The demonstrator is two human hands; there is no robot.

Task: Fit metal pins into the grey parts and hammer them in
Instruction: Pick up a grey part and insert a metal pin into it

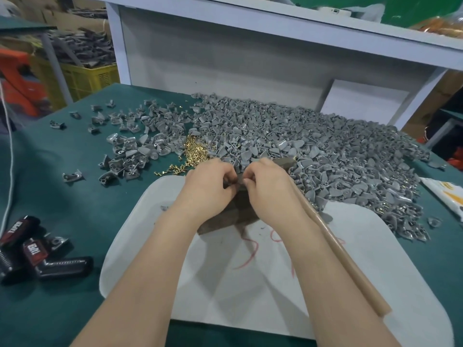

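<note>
A big heap of grey parts [313,146] covers the back right of the green table. Small brass pins [194,151] lie in a pile left of it. My left hand [210,186] and my right hand [268,189] meet over a dark block [235,211] on the white mat [350,259], fingers curled and pinching a small grey part between them; the part is mostly hidden. A hammer with a wooden handle [335,246] runs under my right hand, its head [285,162] beside the heap.
Loose grey parts [125,151] are scattered at the back left. Black and red hand tools [32,251] lie at the left edge. A white packet [446,194] sits at the right. A white shelf frame [250,58] stands behind the table.
</note>
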